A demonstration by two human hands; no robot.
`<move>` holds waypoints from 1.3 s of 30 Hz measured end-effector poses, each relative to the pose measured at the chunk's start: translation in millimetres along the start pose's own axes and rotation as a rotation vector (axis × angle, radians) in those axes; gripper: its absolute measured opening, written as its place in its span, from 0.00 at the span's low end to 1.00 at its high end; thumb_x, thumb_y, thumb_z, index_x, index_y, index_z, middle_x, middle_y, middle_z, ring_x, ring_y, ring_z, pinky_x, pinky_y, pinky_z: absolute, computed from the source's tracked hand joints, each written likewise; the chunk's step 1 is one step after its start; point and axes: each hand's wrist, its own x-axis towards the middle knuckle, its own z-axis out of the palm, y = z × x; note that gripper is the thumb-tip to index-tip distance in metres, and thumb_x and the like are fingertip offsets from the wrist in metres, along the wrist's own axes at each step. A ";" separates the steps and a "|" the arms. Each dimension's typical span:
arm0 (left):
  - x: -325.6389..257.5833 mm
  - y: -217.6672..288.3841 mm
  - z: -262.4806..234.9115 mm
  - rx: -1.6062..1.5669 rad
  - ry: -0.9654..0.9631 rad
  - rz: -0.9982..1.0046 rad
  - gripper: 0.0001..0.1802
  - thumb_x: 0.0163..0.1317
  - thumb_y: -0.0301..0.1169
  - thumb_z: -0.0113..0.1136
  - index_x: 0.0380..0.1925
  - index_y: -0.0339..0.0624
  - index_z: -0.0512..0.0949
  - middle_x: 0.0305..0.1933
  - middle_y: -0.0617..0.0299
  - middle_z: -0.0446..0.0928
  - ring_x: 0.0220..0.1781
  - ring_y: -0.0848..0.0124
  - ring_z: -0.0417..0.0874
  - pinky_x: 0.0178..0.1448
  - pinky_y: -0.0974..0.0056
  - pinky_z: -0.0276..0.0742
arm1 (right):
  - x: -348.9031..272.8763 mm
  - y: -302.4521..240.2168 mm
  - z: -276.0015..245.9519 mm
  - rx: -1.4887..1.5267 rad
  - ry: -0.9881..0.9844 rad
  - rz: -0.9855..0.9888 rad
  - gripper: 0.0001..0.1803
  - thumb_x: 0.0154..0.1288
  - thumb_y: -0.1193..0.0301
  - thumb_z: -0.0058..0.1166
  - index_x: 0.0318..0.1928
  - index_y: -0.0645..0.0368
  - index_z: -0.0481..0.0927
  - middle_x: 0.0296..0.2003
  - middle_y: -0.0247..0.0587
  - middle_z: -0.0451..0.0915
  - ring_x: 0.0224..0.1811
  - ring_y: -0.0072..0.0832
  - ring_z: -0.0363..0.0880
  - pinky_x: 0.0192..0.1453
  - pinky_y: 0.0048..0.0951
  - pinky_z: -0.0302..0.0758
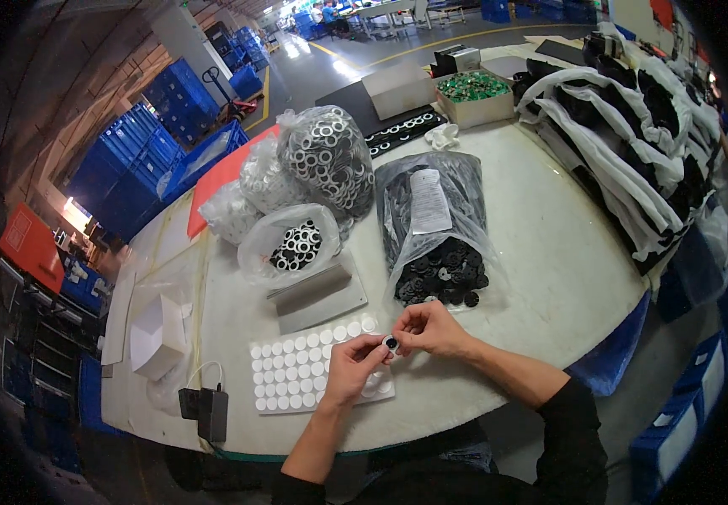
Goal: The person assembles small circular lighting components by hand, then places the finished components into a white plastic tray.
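My left hand (352, 365) and my right hand (428, 330) meet above the front of the white table (549, 252). Together they pinch a small black ring part (390, 343) between their fingertips. Under my left hand lies a sheet of round white stickers (301, 370). Just beyond my right hand a clear bag of black round parts (441, 273) lies open toward me.
A small clear bag of black-and-white rings (295, 244) and a grey flat plate (317, 295) lie left of centre. Larger bags of rings (326, 160) sit behind. A white box (158, 337) and a black adapter (210, 410) are at the left. Black-and-white bundles (625, 135) fill the right.
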 end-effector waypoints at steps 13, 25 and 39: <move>1.2 4.0 2.1 -0.105 0.043 -0.032 0.12 0.60 0.20 0.56 0.44 0.29 0.77 0.36 0.56 0.81 0.34 0.74 0.80 0.43 0.71 0.78 | -0.2 -0.8 6.5 0.010 0.004 -0.060 0.08 0.64 0.72 0.55 0.36 0.66 0.76 0.26 0.35 0.79 0.26 0.18 0.79 0.31 0.20 0.75; 5.7 -1.9 9.5 -0.107 0.170 -0.071 0.08 0.55 0.16 0.54 0.36 0.27 0.78 0.31 0.55 0.81 0.31 0.73 0.81 0.40 0.71 0.79 | -2.8 -1.1 7.8 0.001 0.005 -0.092 0.09 0.56 0.75 0.60 0.34 0.67 0.76 0.27 0.34 0.79 0.28 0.17 0.78 0.33 0.19 0.75; 5.1 27.7 -47.4 0.025 0.245 0.054 0.02 0.53 0.22 0.59 0.28 0.36 0.78 0.25 0.64 0.77 0.26 0.76 0.76 0.33 0.71 0.73 | -9.3 -48.5 -48.0 -0.949 0.333 -0.231 0.08 0.52 0.71 0.61 0.34 0.59 0.83 0.25 0.41 0.81 0.24 0.23 0.80 0.29 0.24 0.75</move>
